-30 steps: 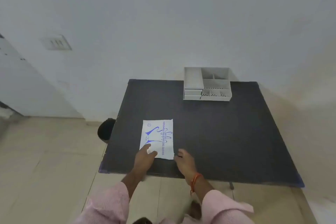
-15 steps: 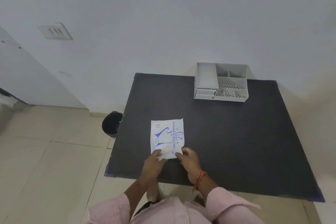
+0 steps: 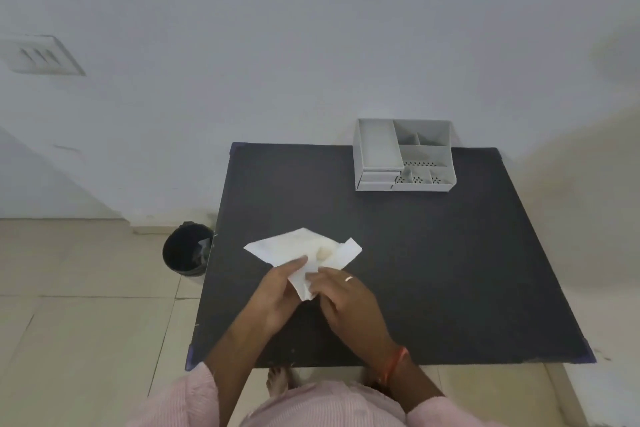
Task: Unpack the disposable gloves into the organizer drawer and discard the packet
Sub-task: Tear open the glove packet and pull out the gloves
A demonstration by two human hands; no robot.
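The white glove packet [image 3: 298, 250] is lifted off the black table [image 3: 433, 270], its plain back side facing up. My left hand [image 3: 277, 291] pinches its near corner from the left. My right hand [image 3: 346, 302] grips the same end from the right, and a fingertip shows through the thin packet. The grey organizer [image 3: 403, 155] stands at the table's far edge against the wall; its two small drawers [image 3: 377, 180] at the front left are closed. Open compartments fill its top.
A black waste bin [image 3: 187, 255] with a liner stands on the tiled floor just left of the table. A white wall runs behind the table, with a switch plate [image 3: 41, 55] at the far left. My bare foot [image 3: 277, 380] shows under the near edge.
The packet lay flat with its blue print up; now both hands have picked it up and turned it over, printed side hidden. The view has shifted closer.
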